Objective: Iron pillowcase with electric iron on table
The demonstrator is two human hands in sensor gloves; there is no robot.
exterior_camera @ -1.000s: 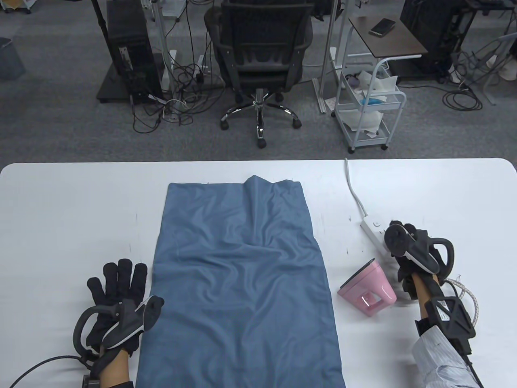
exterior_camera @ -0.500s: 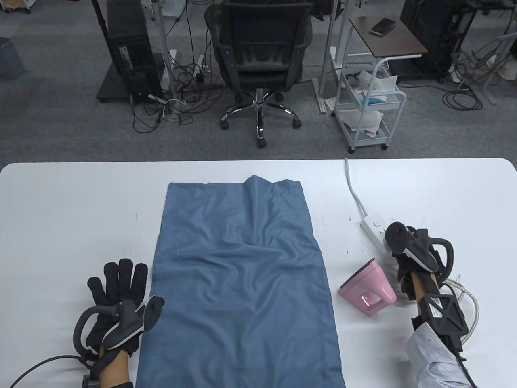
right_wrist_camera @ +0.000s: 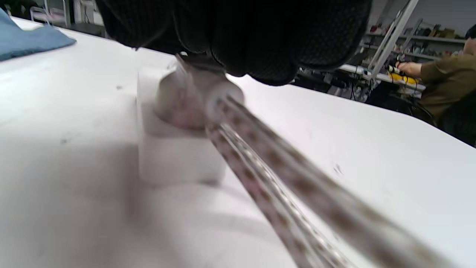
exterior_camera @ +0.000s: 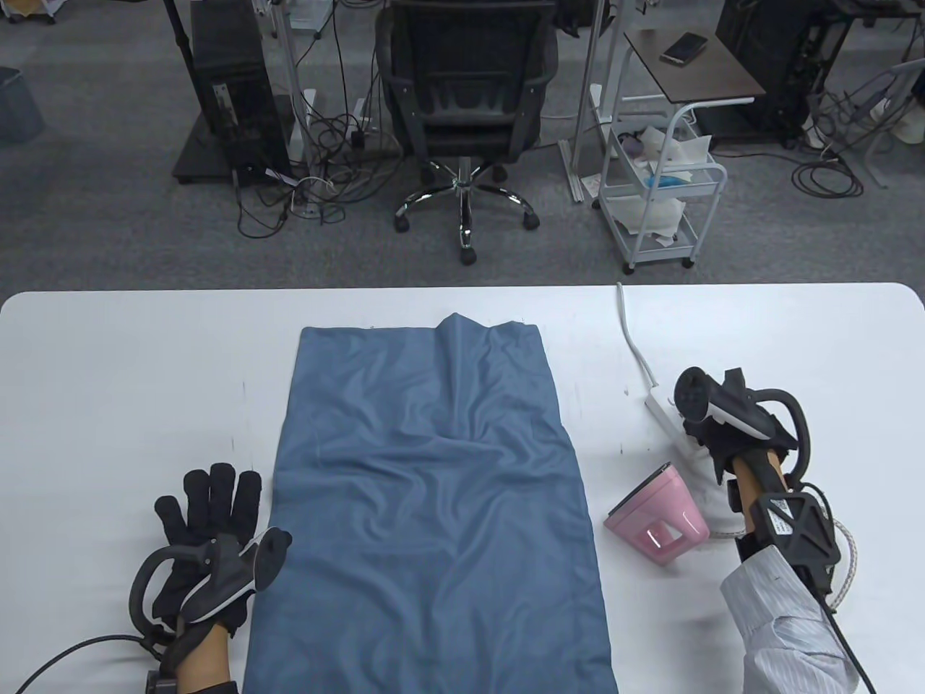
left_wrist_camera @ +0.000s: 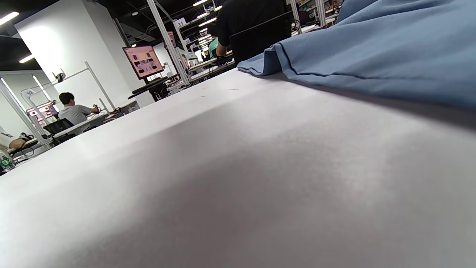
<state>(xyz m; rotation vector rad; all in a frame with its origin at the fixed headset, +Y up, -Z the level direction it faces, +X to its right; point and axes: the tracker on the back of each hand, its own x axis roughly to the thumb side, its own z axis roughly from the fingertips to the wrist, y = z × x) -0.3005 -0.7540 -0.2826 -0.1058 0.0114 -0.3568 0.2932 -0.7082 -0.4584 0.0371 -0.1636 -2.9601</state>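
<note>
A wrinkled blue pillowcase (exterior_camera: 433, 491) lies lengthwise in the middle of the white table (exterior_camera: 144, 361); its edge (left_wrist_camera: 372, 56) shows in the left wrist view. My left hand (exterior_camera: 209, 506) rests flat on the table just left of it, fingers straight. A pink iron (exterior_camera: 657, 517) sits to the right of the cloth. Behind it my right hand (exterior_camera: 712, 434) is over the white power strip (exterior_camera: 661, 408). In the right wrist view its fingers (right_wrist_camera: 241, 33) curl round the iron's plug (right_wrist_camera: 186, 100), which sits in the strip (right_wrist_camera: 174, 149); the braided cord (right_wrist_camera: 279, 178) runs off it.
The strip's white cable (exterior_camera: 632, 340) runs to the table's far edge. The braided cord loops on the table by my right forearm (exterior_camera: 853, 549). Beyond the table stand an office chair (exterior_camera: 466, 94) and a white cart (exterior_camera: 657, 195).
My right hand has moved a little away from me and leftward, onto the power strip. The left hand, the iron and the pillowcase have stayed put.
</note>
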